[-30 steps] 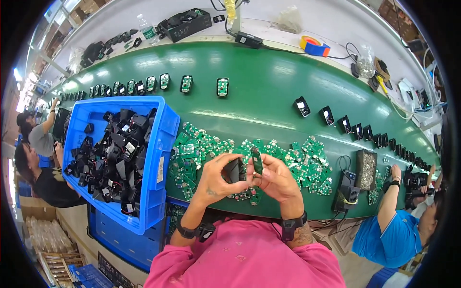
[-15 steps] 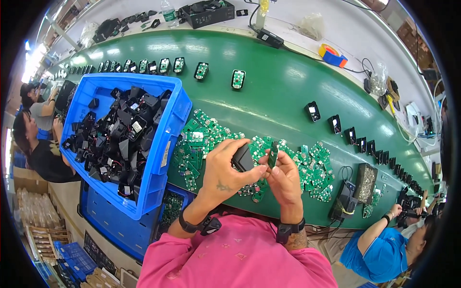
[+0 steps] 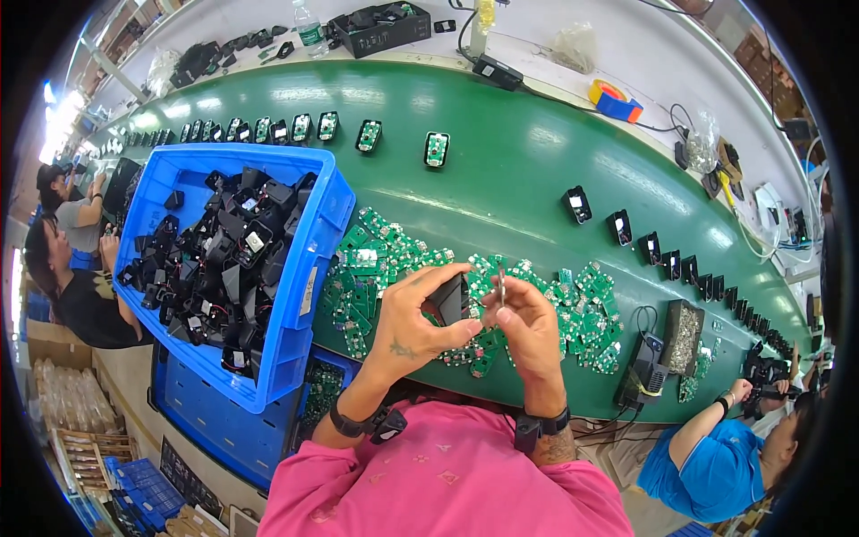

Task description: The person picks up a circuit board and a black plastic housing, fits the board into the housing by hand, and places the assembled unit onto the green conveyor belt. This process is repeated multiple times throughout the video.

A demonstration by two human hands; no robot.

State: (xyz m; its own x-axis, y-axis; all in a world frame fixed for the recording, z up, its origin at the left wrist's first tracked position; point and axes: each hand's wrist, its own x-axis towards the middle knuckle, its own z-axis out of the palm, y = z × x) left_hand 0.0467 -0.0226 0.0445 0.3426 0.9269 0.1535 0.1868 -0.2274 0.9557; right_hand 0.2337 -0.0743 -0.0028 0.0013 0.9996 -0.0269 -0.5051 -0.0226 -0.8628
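My left hand (image 3: pixel 403 327) is closed around a black plastic housing (image 3: pixel 454 300), thumb below and fingers over the top. Just to its right, my right hand (image 3: pixel 530 336) pinches a small circuit board (image 3: pixel 502 288) upright between thumb and fingers, its thin edge facing me. Housing and board are apart, with a narrow gap between them. Beneath both hands spreads a loose heap of green circuit boards (image 3: pixel 586 313) on the green tabletop (image 3: pixel 510 210). My fingers partly hide the housing.
A blue crate (image 3: pixel 313 277) full of black housings stands at left. Housings with boards (image 3: pixel 437 149) line the far left; further black housings (image 3: pixel 577 205) run along the right. A black power device (image 3: pixel 642 369) lies near right. Co-workers sit at both sides.
The board in my right hand has turned from showing its green face to edge-on. My left hand has tilted the housing slightly. The whole view has shifted a little.
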